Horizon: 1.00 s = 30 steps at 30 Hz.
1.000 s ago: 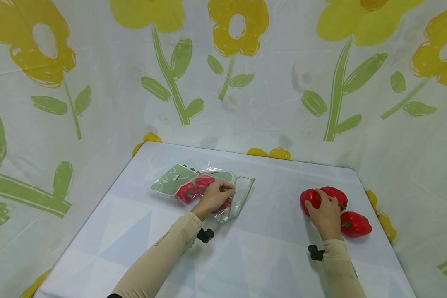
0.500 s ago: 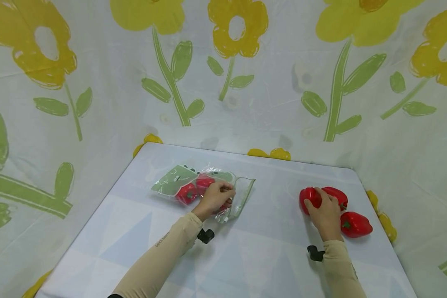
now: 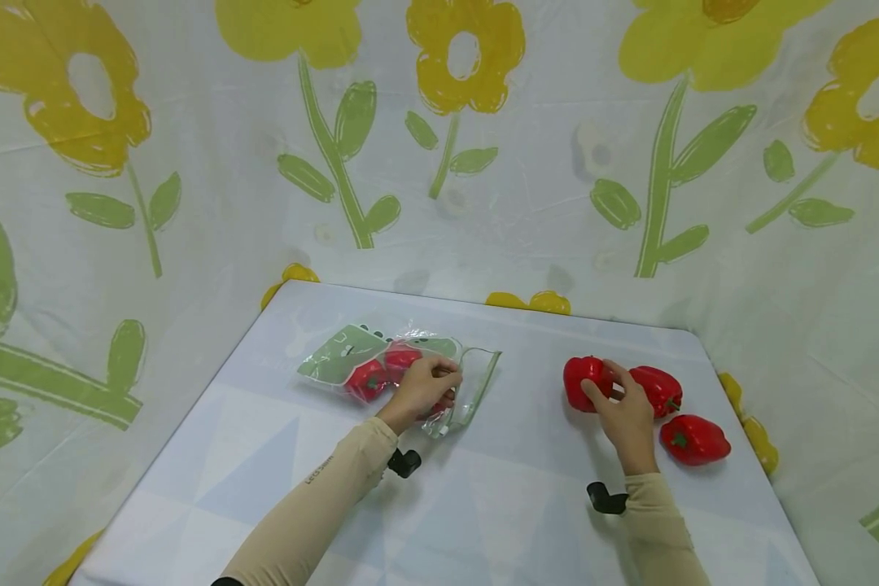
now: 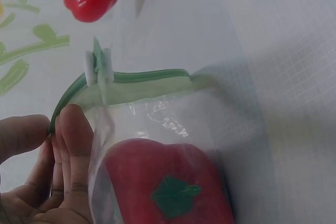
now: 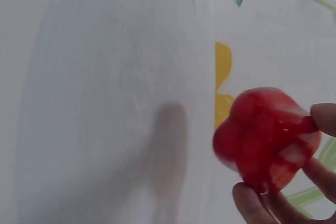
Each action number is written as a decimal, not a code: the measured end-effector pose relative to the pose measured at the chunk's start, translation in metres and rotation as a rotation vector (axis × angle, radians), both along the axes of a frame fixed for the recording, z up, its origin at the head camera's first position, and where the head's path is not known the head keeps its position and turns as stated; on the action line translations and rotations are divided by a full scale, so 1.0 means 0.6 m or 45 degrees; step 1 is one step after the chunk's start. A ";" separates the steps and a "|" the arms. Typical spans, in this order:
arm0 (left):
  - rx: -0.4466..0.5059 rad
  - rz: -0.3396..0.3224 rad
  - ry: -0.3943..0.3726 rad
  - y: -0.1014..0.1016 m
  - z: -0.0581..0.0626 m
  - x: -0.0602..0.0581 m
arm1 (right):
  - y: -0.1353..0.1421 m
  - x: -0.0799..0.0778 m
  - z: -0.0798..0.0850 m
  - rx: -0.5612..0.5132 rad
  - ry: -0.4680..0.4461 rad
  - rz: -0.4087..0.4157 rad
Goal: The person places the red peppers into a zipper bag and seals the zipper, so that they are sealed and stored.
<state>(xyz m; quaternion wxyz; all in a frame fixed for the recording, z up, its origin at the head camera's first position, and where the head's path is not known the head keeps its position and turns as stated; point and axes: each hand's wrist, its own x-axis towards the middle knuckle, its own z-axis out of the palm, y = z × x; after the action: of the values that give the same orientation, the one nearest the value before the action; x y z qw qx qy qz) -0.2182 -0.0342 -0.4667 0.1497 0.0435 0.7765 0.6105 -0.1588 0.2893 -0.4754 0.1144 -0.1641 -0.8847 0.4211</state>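
Observation:
In the head view a clear zip bag point(image 3: 478, 391) with a green cartoon print lies on the table, red bell peppers point(image 3: 367, 381) inside it. My left hand point(image 3: 419, 392) pinches the green zip edge point(image 4: 68, 95) of its mouth, and partly covers the bag. A white slider point(image 4: 98, 67) sits on the zip. Just inside the mouth is one red pepper point(image 4: 163, 182) with a green stem. To the right, my right hand point(image 3: 626, 417) grips another red bell pepper point(image 3: 583, 384) between thumb and fingers, apparently off the table.
Two more red bell peppers, one behind the right hand point(image 3: 658, 391) and one nearer point(image 3: 696, 440), lie at the table's right side. The pale table point(image 3: 454, 505) is patterned with blue triangles. A flower-printed curtain point(image 3: 535, 195) stands close around it.
My right hand has moved left with the gripped pepper, away from the two others. The nearer loose pepper has shifted slightly left. My left hand and the bag have stayed put.

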 end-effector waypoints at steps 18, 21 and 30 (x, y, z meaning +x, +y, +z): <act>-0.029 0.003 0.011 0.000 0.003 0.003 | -0.051 -0.008 -0.008 -0.356 -0.015 -0.010; -0.033 0.001 0.010 0.000 0.004 0.003 | -0.057 -0.011 -0.008 -0.376 -0.024 -0.001; -0.032 0.000 0.007 -0.002 0.005 0.003 | -0.071 -0.013 -0.008 -0.423 -0.047 0.042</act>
<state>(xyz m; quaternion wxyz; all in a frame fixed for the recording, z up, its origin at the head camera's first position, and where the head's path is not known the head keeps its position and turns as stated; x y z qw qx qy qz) -0.2163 -0.0353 -0.4639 0.1482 0.0431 0.7846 0.6005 -0.1665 0.2467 -0.4804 0.0625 -0.1741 -0.8074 0.5602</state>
